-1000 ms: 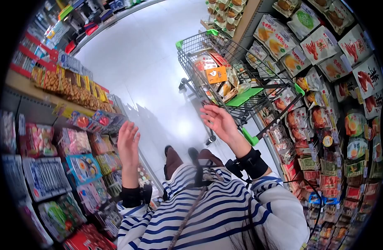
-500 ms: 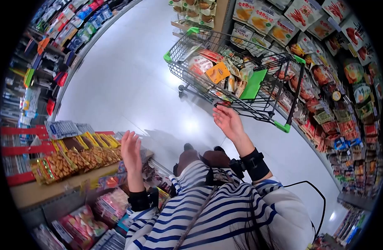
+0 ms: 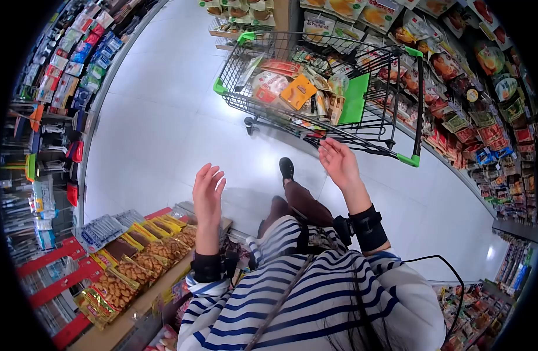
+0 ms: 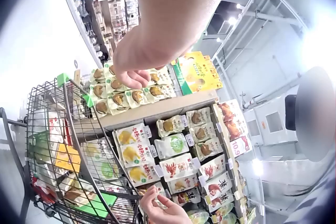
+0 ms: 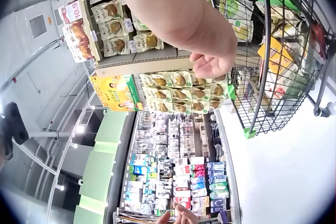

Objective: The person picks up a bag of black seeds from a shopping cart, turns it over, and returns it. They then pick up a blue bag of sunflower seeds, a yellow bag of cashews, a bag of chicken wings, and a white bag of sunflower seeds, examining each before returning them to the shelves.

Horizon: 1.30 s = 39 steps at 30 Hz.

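Observation:
My left hand (image 3: 207,190) is raised in front of my body with fingers loosely bent and nothing in it. My right hand (image 3: 339,164) hovers palm up, also holding nothing, and in the head view its fingertips lie just below the side of a black wire shopping cart (image 3: 263,108). Green corner caps and a green flap (image 3: 355,99) mark the cart. Inside it are several packaged foods, among them an orange packet (image 3: 298,92). The left wrist view shows my left hand (image 4: 131,58) in front of the hanging food pouches.
Shelves of packaged foods (image 3: 447,67) run behind the cart along the right. At the lower left, a shelf edge with yellow snack bags (image 3: 146,260) sits close to my left arm. Another stocked shelf (image 3: 64,76) curves along the far left. Pale floor (image 3: 158,117) lies between.
The view has turned, so the cart sits further left and the snack shelf lower. One foot has stepped forward. Both hands remain raised and hold nothing.

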{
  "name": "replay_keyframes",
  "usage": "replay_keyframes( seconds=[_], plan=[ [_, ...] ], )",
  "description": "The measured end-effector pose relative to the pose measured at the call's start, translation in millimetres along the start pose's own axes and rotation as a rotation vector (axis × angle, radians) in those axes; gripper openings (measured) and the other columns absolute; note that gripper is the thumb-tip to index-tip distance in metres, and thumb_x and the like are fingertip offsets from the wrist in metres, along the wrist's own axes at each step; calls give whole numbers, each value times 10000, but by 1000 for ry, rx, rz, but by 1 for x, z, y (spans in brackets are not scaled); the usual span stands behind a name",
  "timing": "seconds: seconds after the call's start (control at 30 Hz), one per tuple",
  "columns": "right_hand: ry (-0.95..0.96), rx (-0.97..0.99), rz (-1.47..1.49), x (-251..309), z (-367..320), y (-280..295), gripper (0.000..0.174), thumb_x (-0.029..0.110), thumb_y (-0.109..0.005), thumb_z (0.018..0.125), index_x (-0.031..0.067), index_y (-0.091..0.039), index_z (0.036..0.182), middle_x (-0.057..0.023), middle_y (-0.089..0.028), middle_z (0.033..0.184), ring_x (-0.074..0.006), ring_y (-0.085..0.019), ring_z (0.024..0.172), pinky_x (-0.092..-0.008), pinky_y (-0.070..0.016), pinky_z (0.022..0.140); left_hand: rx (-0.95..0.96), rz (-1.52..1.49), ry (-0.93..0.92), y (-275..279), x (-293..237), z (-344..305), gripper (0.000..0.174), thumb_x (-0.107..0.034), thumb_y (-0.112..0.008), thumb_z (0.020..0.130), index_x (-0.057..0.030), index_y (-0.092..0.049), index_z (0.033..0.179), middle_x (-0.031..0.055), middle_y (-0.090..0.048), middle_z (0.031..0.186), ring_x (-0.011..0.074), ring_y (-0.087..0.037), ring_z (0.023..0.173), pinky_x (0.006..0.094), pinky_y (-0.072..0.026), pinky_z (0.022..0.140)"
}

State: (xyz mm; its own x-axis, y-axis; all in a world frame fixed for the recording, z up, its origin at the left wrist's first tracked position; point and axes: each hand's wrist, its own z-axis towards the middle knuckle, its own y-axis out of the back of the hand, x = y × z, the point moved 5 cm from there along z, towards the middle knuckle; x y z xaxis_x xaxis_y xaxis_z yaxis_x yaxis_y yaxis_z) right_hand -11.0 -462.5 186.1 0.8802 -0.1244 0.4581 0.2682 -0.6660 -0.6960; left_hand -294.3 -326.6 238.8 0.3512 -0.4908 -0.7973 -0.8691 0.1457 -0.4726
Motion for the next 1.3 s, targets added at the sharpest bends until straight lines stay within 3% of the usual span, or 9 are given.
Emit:
replay_keyframes(
  seconds=[0.3,0.6,0.9,1.03,1.3],
  plan=[
    [110,25,124,64,87,-18,248,146,-438,807,-18,-448,994,-122,-495,1001,-215,-478,888,-307,-404,791,9,103,-27,-43,-24,88,298,-163,-481,819,-41,-438,1088,51,-529,982,150,-495,906,282,-389,804],
    [204,-118,194,126,144,-5,262,118,-458,796,-36,-452,1008,-124,-495,1026,-209,-475,912,-294,-417,782,61,177,46,-81,-16,179,324,-168,-483,821,-26,-427,1107,85,-519,1030,170,-491,946,290,-388,829],
    [241,-229,193,123,160,15,280,138,-451,805,-34,-441,1026,-113,-517,961,-189,-501,818,-270,-426,721,182,319,189,-116,-3,251,348,-186,-476,822,-27,-405,1124,65,-504,1041,156,-471,953,281,-372,843],
    [264,-275,202,113,173,23,258,160,-449,812,-20,-468,996,-94,-524,938,-164,-489,754,-229,-404,630,246,348,229,-126,-6,294,342,-178,-469,825,-20,-403,1121,67,-503,1039,154,-476,945,278,-380,837],
    [336,-402,333,99,207,2,240,152,-456,815,-9,-467,994,-85,-517,899,-165,-478,740,-237,-401,637,357,432,343,-155,-15,394,321,-167,-459,830,-12,-414,1108,74,-499,1044,153,-483,939,279,-388,828]
  ],
)
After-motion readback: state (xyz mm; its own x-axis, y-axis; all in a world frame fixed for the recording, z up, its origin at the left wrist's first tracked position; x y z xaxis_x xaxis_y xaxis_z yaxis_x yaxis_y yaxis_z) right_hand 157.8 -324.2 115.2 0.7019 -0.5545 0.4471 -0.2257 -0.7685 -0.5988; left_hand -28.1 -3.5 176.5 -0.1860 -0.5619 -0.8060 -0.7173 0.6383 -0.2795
